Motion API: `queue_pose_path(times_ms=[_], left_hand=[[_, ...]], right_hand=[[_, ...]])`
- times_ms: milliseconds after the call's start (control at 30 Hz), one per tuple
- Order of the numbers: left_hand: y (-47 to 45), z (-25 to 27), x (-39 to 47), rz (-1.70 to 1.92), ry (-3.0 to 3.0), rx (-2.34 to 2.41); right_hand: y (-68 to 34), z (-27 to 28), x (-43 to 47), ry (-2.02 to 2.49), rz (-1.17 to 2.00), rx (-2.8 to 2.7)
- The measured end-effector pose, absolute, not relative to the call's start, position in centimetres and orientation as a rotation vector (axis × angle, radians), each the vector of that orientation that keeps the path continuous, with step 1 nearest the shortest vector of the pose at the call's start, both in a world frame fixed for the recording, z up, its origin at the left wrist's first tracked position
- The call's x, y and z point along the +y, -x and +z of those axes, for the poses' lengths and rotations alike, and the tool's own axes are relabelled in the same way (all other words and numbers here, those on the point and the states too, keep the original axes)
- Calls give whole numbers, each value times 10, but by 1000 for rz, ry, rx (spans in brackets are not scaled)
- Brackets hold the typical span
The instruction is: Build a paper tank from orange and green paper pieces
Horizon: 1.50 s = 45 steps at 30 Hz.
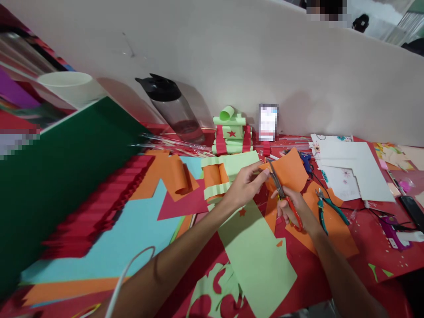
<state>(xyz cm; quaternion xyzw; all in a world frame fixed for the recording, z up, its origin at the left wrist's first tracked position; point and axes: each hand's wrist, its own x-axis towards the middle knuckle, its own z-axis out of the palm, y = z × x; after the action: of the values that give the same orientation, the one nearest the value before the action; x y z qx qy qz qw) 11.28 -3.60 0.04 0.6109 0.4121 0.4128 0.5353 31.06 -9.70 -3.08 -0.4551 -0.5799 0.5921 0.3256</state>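
Observation:
My left hand [250,181] pinches the left edge of an orange paper sheet [291,165], held above the table. In my right hand [294,207] is a pair of scissors [287,201] with red handles. Their blades point up and away, lying across the orange paper beside my left fingertips. Below my hands lies a light green sheet [261,251] with a small orange star [243,212] on it. Just behind my left hand is a green and orange folded paper piece [212,174]. A rolled green paper model [232,134] with a red star stands at the back.
Pliers [326,207] with teal handles lie on orange paper at right. A dark tilted bottle [172,106], a phone [268,123] and a white partition [205,53] stand behind. A dark green board [82,145] rises at left beside pleated red paper [99,212]. Cut green scraps [215,287] lie in front.

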Motion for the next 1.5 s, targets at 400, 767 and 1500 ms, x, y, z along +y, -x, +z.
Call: queue_pose_path(times_ms=[400,767,1500], left_hand=[[-113,6,-36,987,-1431,994],[-115,-3,-35,1023,-1412,963],[-117,-6,-35,1061,-1388,921]], right_hand=[[-309,-32,-97,1227,1531,-1533],[-313,-38,-95,1229,1507,-1574],[-311,-46,-94,1222,1433,-1546]])
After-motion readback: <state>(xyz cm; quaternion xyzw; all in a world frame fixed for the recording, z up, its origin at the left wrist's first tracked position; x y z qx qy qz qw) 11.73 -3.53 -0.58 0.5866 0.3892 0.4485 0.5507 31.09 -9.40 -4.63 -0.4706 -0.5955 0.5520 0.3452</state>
